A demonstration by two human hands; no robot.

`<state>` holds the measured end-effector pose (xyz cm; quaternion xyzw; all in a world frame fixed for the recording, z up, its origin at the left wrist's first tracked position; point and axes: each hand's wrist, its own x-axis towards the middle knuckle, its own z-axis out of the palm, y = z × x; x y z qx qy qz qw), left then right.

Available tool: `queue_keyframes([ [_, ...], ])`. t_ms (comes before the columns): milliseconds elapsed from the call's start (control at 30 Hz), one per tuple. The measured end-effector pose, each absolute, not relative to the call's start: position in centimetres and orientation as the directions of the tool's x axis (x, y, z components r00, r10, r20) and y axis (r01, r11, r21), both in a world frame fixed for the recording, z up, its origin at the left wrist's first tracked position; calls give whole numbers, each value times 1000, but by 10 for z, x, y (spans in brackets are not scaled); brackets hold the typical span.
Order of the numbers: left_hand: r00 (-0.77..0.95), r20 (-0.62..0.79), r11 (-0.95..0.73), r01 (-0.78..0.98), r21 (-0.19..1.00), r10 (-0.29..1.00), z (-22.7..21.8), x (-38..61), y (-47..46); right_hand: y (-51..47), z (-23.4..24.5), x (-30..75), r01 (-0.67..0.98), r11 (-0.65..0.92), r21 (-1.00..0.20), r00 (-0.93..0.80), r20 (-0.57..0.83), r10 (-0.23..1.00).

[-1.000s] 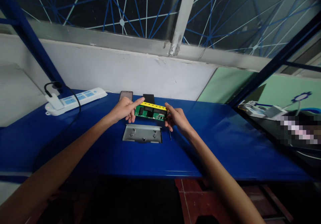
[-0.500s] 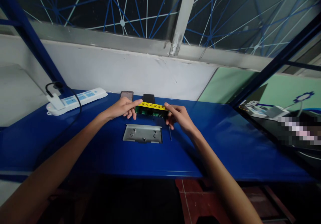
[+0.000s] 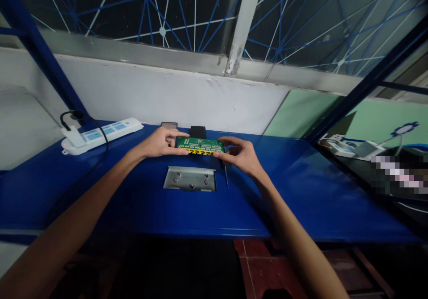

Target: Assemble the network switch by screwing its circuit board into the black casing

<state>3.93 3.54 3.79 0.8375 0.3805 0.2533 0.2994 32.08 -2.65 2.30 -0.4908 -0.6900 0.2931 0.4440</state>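
Between my two hands is a green circuit board (image 3: 200, 144) with a row of yellow ports along its near edge. My left hand (image 3: 159, 143) pinches its left end, thumb at the near edge and fingers at the far side. At the right end my right hand (image 3: 241, 155) grips the board the same way. Nearer to me a grey metal cover plate (image 3: 190, 179) with small posts lies on the blue table. Beside the plate, below my right hand, a thin screwdriver shaft (image 3: 226, 176) shows; its upper part is hidden.
Behind the board are a phone (image 3: 169, 125) and a black box (image 3: 198, 132). A white power strip (image 3: 103, 134) with a plugged-in adapter and black cable lies at the left. On the right, a dark surface holds white items (image 3: 354, 149). Blue frame posts (image 3: 344, 98) flank the table (image 3: 287, 192).
Both hands have rolled the circuit board: its yellow ports faced up at the top edge, and now its green face shows with the ports along the near side.
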Motion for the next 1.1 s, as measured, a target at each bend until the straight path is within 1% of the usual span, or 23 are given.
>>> queue_keyframes([
  [67, 590, 218, -576, 529, 623, 778, 37, 41, 35, -26, 22, 321, 485, 385, -785, -120, 376, 919],
  [167, 614, 209, -617, 584, 527, 761, 36, 40, 36, -26, 21, 320, 549, 402, -733, -158, 382, 911],
  [233, 651, 157, -631, 603, 488, 743, 36, 38, 36, -26, 20, 319, 571, 415, -709, -198, 371, 907],
  [333, 712, 42, -644, 607, 465, 701, 40, 35, 34, -29, 21, 318, 592, 450, -669, -282, 352, 893],
  [467, 763, -59, -657, 591, 469, 644, 48, 37, 24, -37, 25, 320, 601, 480, -639, -406, 274, 872],
  [567, 776, -110, -680, 604, 417, 621, 51, 42, 16, -41, 26, 321, 610, 486, -626, -473, 204, 857],
  [633, 778, -103, -699, 607, 378, 620, 50, 45, 11, -42, 26, 319, 646, 498, -579, -503, 169, 848],
  [700, 776, -107, -708, 615, 346, 622, 48, 48, 7, -43, 24, 317, 693, 511, -508, -520, 139, 843],
  [800, 766, -175, -719, 642, 266, 619, 48, 51, 2, -43, 23, 314, 735, 535, -416, -546, 104, 831],
  [867, 754, -224, -724, 656, 213, 617, 48, 53, -1, -44, 23, 313, 738, 556, -382, -569, 91, 817],
  [967, 745, -260, -729, 662, 175, 614, 50, 55, -5, -45, 24, 312, 737, 570, -363, -589, 70, 805],
  [1100, 744, -262, -735, 661, 150, 615, 52, 56, -7, -46, 25, 313, 744, 562, -361, -588, 43, 807],
])
